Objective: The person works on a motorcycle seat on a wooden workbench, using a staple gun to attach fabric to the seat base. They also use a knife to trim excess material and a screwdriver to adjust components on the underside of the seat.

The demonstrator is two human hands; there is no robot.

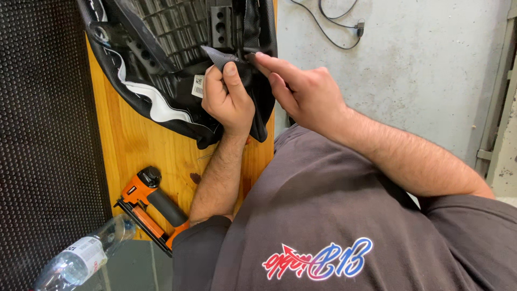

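Observation:
An upturned black seat with a ribbed plastic underside lies at the far end of a wooden table. Its black cover, edged with a white stripe, is wrapped around the rim. My left hand grips a fold of the cover at the seat's near edge, thumb pressed on top. My right hand reaches in from the right and pinches the same fabric edge with its fingertips, just beside the left thumb. A small white tag hangs by the left hand.
An orange and black staple gun lies on the table near my left elbow. A clear plastic bottle lies at the lower left. A black studded mat borders the table's left side. A cable trails on the concrete floor.

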